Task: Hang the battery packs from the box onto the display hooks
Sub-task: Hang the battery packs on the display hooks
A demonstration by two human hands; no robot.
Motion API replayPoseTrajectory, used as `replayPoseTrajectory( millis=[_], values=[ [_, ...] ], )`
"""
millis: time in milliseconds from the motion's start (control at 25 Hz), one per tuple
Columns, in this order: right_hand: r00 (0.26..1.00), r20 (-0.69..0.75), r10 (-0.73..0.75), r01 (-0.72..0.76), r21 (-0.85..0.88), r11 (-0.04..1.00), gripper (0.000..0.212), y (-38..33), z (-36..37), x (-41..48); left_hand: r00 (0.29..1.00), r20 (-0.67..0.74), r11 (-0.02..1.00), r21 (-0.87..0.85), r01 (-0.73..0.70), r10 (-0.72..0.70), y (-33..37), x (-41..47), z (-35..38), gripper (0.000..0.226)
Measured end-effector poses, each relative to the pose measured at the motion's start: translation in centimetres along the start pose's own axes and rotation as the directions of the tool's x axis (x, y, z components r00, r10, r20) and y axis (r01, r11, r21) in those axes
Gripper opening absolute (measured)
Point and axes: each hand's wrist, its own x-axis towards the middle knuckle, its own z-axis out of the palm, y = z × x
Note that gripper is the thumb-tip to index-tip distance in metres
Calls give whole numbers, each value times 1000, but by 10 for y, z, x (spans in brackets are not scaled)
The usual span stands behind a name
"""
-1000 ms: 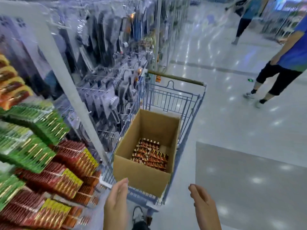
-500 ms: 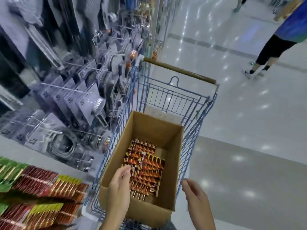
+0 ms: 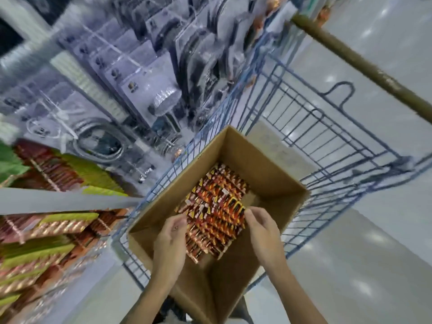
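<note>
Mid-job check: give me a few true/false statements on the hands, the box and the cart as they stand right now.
1. Both the left hand and the right hand reach into the cardboard box. True.
2. The box stands on the floor beside the cart. False: it sits inside the blue wire cart.
3. The box is empty. False: battery packs lie in rows on its bottom.
4. Red and green display packs hang to the person's left. True.
</note>
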Motion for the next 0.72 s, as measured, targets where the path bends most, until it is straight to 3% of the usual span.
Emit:
replayPoseTrajectory(
  millis=[200,400,560,720],
  values=[
    [991,132,32,-10,-164,986,33,4,3,82,964,-41,965,-3,262,-261,-28,65,89,28],
    [976,212,47,13,-276,961,21,22,3,130,765,-33,753,-203,625,-644,-72,132,159,45],
    [971,230,72,2,-309,951,16,39,-4,148,704,-174,722,-260,642,-689,-100,153,190,45],
    [966,242,90,-8,-324,946,16,48,-5,156,681,-290,738,-322,592,-673,-113,160,223,79]
  ],
)
